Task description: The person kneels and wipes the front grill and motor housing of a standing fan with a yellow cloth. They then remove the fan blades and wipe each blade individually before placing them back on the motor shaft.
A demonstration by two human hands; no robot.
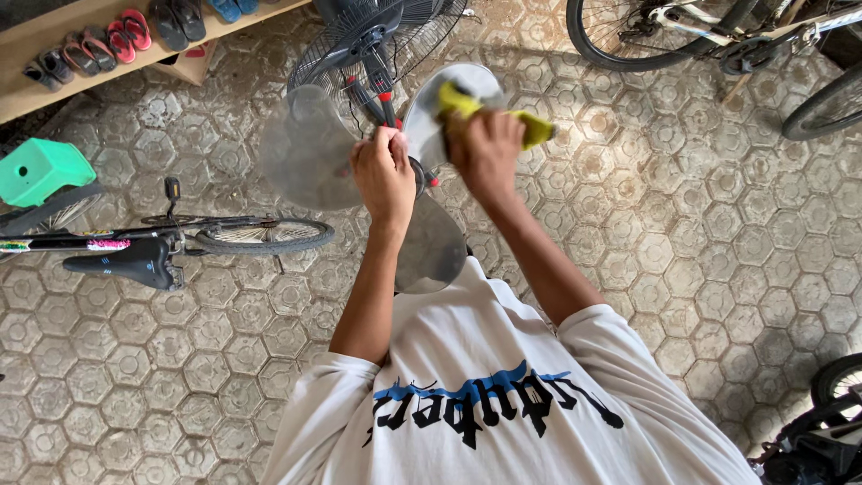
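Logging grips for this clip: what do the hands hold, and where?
Left hand grips the fan blades at the hub; right hand presses a yellow cloth on one blade.

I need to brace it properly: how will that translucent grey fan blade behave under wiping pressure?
The fan blade looks like thin translucent plastic, so probably light and somewhat flexible. It sits on a hub gripped by the left hand, so it would likely spin if released. The right hand presses a yellow cloth, which should grip fairly well.

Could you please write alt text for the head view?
A person's right hand presses a yellow cloth onto a grey fan blade, while the left hand grips the blade set's hub. Bicycles stand around on the paved floor.
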